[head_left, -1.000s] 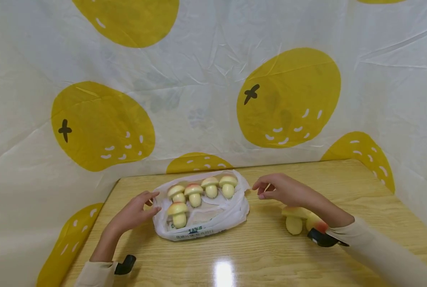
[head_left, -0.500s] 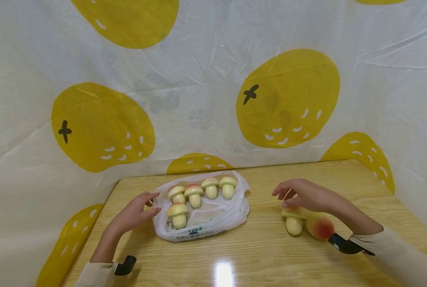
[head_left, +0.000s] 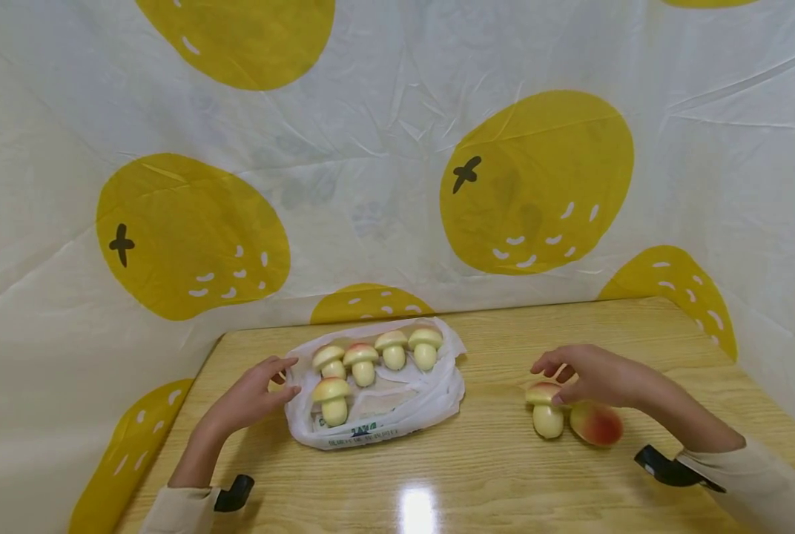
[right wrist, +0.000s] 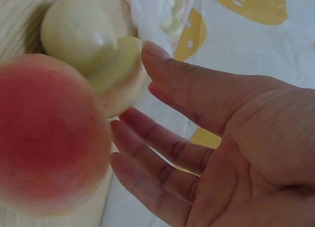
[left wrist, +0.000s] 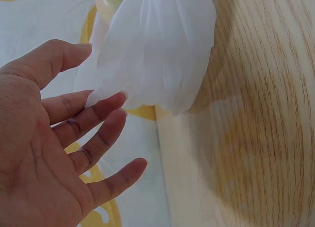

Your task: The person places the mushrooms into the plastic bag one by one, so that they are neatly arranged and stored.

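My left hand (head_left: 253, 397), fingers spread, is at the left edge of a white plastic bag (head_left: 431, 404) laid out like a shallow tray. In the left wrist view its fingertips meet the loose edge of the bag (left wrist: 157, 54), with the thumb apart. Several toy mushrooms (head_left: 334, 410) with cream stems and red-tinged caps lie in the bag. On the right, my right hand (head_left: 601, 378) hovers round the cap of another toy mushroom (head_left: 547, 423), thumb and fingers loosely parted around it in the right wrist view. Beside it lies a rounded yellow piece with a red end (head_left: 601, 426).
Everything rests on a wood-grain table (head_left: 497, 482). A white curtain (head_left: 371, 185) printed with big yellow fruit hangs behind the table and along both sides. Each wrist carries a black camera mount (head_left: 667, 467).
My right hand has moved right and down, from beside the bag to the mushroom on the right. The left hand and the mushrooms in the bag stay where they were.
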{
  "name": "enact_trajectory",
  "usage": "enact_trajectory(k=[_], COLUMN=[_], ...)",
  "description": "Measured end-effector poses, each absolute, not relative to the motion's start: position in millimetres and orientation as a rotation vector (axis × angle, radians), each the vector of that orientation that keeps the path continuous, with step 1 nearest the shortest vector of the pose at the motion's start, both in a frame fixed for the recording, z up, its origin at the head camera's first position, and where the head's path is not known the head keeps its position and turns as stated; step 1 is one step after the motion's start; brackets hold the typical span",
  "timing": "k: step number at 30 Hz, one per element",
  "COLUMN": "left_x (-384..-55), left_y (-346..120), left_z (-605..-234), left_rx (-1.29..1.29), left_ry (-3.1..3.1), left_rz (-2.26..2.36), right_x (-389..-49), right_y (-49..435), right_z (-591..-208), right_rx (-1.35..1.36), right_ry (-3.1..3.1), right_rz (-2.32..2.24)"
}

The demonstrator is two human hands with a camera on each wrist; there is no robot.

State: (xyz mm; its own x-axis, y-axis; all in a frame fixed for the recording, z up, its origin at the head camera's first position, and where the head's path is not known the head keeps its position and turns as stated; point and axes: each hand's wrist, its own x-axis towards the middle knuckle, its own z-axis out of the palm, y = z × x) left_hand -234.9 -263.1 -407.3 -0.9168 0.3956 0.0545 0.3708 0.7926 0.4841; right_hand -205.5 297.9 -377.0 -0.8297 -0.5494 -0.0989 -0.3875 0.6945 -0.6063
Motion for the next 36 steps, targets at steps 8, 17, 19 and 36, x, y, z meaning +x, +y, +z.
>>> enact_trajectory(k=[8, 17, 19, 36], left_x=[-234, -234, -234, -236], left_y=[-263, -266, -266, -268], left_z=[-405, -407, -407, -411], left_rx=[0.632, 0.658, 0.666, 0.643], left_ry=[2.928, 2.918, 2.918, 2.876], left_rz=[0.787, 0.809, 0.813, 0.865], right_x=[-204, -207, -208, -214], right_y=[297, 293, 291, 280], right_z=[-389, -391, -391, -391], right_rx=[-0.769, -0.672, -0.656, -0.661], right_ry=[2.634, 2.643, 2.637, 2.625], right_rz=[-0.834, -0.785, -0.788, -0.729])
